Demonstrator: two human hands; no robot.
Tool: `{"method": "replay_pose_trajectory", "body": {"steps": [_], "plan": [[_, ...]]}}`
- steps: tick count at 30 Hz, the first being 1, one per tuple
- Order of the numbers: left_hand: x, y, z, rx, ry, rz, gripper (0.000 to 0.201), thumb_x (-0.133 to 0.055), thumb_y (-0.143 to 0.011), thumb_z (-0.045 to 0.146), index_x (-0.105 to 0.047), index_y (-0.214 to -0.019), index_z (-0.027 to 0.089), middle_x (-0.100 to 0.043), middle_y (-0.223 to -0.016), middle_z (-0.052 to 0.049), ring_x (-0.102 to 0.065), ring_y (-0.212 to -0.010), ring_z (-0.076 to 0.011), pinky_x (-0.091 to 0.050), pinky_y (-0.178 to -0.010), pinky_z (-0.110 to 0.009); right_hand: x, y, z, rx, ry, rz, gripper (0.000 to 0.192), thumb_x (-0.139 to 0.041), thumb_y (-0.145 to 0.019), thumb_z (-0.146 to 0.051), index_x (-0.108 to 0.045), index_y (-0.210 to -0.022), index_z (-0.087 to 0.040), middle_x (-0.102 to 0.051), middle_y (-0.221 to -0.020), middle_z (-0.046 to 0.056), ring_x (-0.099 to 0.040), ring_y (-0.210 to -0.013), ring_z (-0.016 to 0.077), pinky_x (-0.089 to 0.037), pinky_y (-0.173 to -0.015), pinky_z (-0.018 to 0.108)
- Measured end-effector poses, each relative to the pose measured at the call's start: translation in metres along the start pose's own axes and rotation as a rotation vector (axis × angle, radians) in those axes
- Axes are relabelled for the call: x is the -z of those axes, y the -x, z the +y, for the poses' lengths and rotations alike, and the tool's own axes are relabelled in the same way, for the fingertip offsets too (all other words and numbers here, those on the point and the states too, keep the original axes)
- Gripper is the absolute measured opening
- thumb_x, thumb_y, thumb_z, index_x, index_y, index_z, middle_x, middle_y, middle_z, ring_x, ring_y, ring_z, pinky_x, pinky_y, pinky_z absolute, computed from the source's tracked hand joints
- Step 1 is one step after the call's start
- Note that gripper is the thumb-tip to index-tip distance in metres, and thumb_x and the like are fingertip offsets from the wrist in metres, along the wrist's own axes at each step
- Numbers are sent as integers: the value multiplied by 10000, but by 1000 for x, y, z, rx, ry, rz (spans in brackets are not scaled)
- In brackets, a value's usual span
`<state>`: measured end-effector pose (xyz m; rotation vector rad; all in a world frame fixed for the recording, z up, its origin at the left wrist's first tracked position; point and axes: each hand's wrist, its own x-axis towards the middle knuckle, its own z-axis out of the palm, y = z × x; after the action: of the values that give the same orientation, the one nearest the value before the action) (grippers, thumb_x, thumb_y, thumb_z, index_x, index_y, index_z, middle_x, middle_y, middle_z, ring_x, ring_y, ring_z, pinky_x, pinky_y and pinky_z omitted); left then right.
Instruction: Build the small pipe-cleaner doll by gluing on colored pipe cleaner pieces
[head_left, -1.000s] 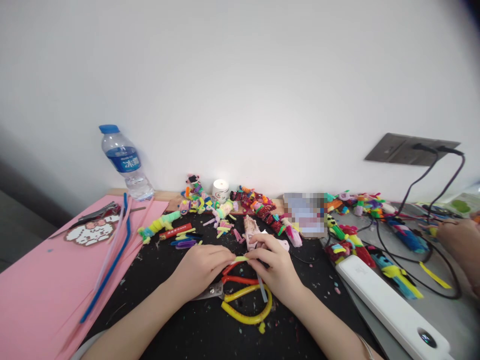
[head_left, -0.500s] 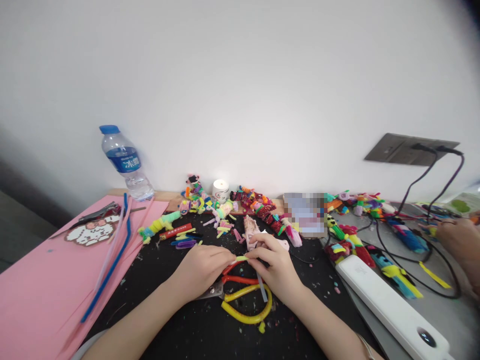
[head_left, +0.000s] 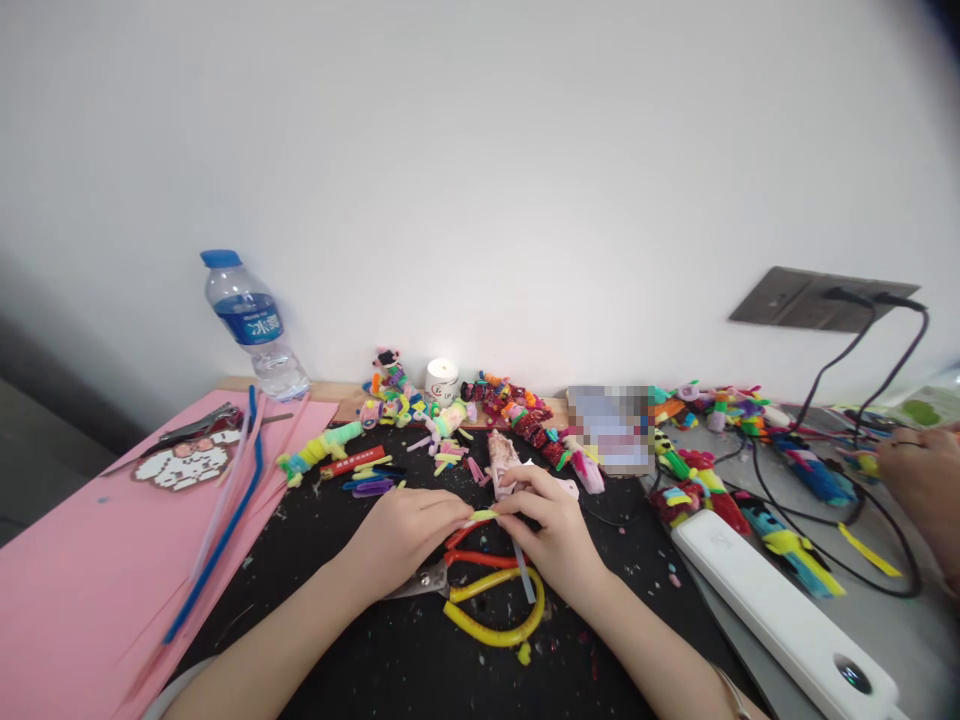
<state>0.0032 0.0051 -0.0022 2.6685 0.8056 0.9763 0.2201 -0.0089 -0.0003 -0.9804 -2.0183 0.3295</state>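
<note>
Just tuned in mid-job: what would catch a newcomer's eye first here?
At centre, the left hand and right hand pinch a small yellow-green piece between them over the black mat. Bright craft figures line the wall behind. A pink sheet covers the left side, with a water bottle behind it.

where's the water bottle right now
In the head view the water bottle stands far left at the back of the table, against the white wall, just behind the pink sheet and well left of the person's left hand.
</note>
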Motion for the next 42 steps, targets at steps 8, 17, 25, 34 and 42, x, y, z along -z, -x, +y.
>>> {"method": "replay_pose_trajectory", "body": {"steps": [8,17,25,34,42], "plan": [[1,0,3,-26,-49,25,283,-381,-983,229,-649,-936,148,-728,-857,-66,-690,-747,-175,-531,-667,-262,1,0,-1,-7,3,-5,142,-608,-809,-83,-688,-791,-199,-621,-977,72,-622,-832,168,-519,-756,294],[1,-1,3,-35,-62,32,292,-374,-983,224,-649,-921,146,-729,-842,-70,-690,-730,-175,-530,-653,-262,0,0,-1,-15,0,-6,144,-615,-805,-78,-689,-790,-201,-620,-981,69,-618,-843,170,-517,-762,294],[0,-2,5,-39,-71,53,270,-398,-971,204,-652,-907,140,-731,-819,-65,-689,-707,-181,-519,-624,-267,0,0,-1,-11,11,-9,142,-608,-812,-89,-686,-784,-205,-622,-970,67,-619,-841,168,-520,-768,295],[-1,-1,4,21,-27,45,247,-429,-960,198,-670,-928,155,-737,-859,-59,-691,-752,-169,-533,-676,-257,1,0,-2,-22,6,-11,145,-600,-816,-91,-685,-778,-202,-624,-971,69,-622,-838,170,-524,-759,301],[-1,3,-2,93,5,55,184,-486,-942,196,-648,-1023,171,-727,-961,-54,-684,-868,-173,-535,-762,-265,2,-1,0,-16,7,12,139,-602,-814,-85,-680,-775,-193,-616,-953,74,-624,-838,175,-523,-756,299]]}}
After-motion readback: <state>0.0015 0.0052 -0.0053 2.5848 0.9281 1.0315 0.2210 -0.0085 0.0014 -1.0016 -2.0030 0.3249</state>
